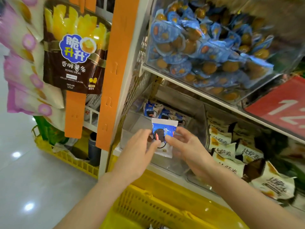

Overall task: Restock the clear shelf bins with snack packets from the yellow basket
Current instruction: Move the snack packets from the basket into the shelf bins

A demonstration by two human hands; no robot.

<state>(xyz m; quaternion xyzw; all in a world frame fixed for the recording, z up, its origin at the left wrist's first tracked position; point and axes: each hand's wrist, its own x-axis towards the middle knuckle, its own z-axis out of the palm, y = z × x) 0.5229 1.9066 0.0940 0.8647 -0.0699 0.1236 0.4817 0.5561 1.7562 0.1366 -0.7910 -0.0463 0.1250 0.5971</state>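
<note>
The yellow basket (148, 205) sits nearest, low in the scene, its slotted plastic wall just below the shelf edge. Beyond it, the clear shelf bin (166, 164) on the lower left of the shelf looks nearly empty, with a few matching blue packets (154, 109) lying at its far end. Held over that bin is one snack packet (162, 138): a small blue-and-white pillow wrapper printed with a dark round biscuit, its crimped seam at the top. It is probably very light, its film smooth, crinkly and a little slippery, and the contents likely brittle, so a gentle pinch at the side edges or a crimped end suits better than squeezing the middle. The left hand (140, 151) pinches its left edge with fingers closed on the wrapper; the right hand (186, 146) grips its right side likewise.
</note>
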